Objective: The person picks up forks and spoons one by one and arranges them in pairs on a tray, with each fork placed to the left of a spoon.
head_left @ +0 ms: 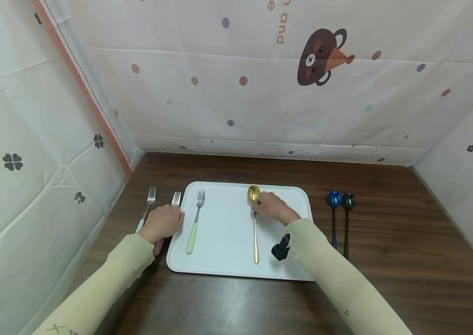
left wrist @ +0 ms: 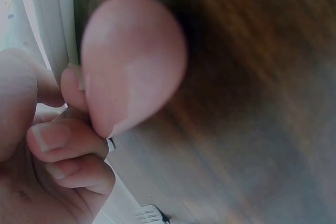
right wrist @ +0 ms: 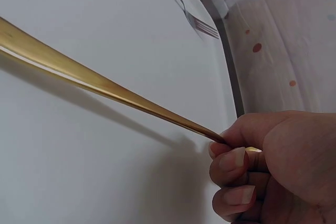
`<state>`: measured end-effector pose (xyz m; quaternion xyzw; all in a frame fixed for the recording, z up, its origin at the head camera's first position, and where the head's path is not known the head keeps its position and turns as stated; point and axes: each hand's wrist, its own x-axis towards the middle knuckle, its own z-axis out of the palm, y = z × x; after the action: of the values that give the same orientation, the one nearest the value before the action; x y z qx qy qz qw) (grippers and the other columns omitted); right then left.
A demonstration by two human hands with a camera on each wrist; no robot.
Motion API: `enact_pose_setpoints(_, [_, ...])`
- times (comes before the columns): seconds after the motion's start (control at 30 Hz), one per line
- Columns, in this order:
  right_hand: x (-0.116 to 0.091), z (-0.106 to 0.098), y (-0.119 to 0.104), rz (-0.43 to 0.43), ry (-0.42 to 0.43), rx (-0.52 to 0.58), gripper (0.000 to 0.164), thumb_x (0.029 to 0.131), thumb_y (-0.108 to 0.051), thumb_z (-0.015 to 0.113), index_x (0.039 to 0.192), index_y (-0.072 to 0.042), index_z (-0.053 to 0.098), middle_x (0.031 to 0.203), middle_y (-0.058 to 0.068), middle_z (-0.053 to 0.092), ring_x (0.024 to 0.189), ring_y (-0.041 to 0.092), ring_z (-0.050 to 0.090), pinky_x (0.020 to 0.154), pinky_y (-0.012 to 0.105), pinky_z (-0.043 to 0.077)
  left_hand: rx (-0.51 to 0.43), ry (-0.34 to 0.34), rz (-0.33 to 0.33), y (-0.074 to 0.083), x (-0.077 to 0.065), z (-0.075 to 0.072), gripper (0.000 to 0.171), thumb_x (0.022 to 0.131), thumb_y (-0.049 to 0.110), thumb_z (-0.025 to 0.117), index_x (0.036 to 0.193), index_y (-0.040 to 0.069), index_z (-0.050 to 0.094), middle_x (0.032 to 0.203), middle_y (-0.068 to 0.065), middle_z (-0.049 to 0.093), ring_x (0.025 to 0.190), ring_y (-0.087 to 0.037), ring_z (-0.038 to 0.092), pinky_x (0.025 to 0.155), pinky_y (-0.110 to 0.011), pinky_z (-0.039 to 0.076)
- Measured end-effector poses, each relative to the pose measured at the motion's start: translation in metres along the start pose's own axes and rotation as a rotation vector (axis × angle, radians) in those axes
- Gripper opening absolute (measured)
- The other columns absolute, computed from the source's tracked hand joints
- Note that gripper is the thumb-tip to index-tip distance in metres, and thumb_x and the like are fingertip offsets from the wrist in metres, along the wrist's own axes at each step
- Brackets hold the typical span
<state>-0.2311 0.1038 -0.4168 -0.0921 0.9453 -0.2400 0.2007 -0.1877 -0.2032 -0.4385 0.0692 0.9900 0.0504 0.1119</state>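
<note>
My left hand (head_left: 163, 223) grips a pink-handled fork (head_left: 176, 197) at the left edge of the white tray (head_left: 223, 237). Its tines point away from me, and the rounded pink handle end (left wrist: 136, 61) looms large in the left wrist view. Over the tray's right half, my right hand (head_left: 274, 207) pinches a gold spoon (head_left: 255, 237) just below the bowl. The spoon's handle (right wrist: 105, 85) slants above the tray surface and casts a shadow there. A green-handled fork (head_left: 192, 237) lies on the left part of the tray.
Left of the tray, a fork with a pale handle (head_left: 151, 195) lies partly behind the left hand. A blue spoon (head_left: 334, 199) and a black spoon (head_left: 348, 201) lie side by side to the tray's right. Patterned cloth walls (head_left: 203, 107) surround the brown wooden table (head_left: 228, 302).
</note>
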Motion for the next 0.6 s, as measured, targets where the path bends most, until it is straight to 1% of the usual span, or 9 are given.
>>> enact_pose_setpoints(0.13, [0.002, 0.004, -0.002, 0.003, 0.001, 0.004, 0.021, 0.093, -0.019, 0.058, 0.075, -0.01, 0.063, 0.064, -0.001, 0.048, 0.06, 0.013, 0.043, 0.054, 0.024, 0.034, 0.0, 0.003, 0.001, -0.001, 0.0, 0.001, 0.033, 0.099, 0.027, 0.045, 0.087, 0.003, 0.066, 0.066, -0.007, 0.056, 0.056, -0.021, 0.051, 0.05, -0.034, 0.04])
enact_pose_setpoints(0.4, [0.007, 0.011, -0.009, 0.018, -0.014, 0.018, 0.028, 0.093, -0.019, 0.059, 0.066, -0.012, 0.057, 0.061, -0.002, 0.045, 0.056, 0.013, 0.04, 0.052, 0.025, 0.032, -0.008, 0.003, -0.003, 0.0, 0.0, 0.001, 0.034, 0.099, 0.026, 0.045, 0.084, 0.004, 0.065, 0.067, -0.007, 0.057, 0.057, -0.021, 0.052, 0.051, -0.035, 0.041])
enact_pose_setpoints(0.6, [0.006, 0.014, -0.014, -0.006, -0.006, 0.021, 0.026, 0.093, -0.019, 0.058, 0.068, -0.011, 0.06, 0.061, -0.002, 0.045, 0.056, 0.012, 0.04, 0.051, 0.024, 0.032, -0.01, 0.011, 0.003, -0.001, 0.001, 0.002, 0.033, 0.099, 0.026, 0.045, 0.083, 0.005, 0.065, 0.066, -0.007, 0.057, 0.056, -0.021, 0.052, 0.051, -0.035, 0.041])
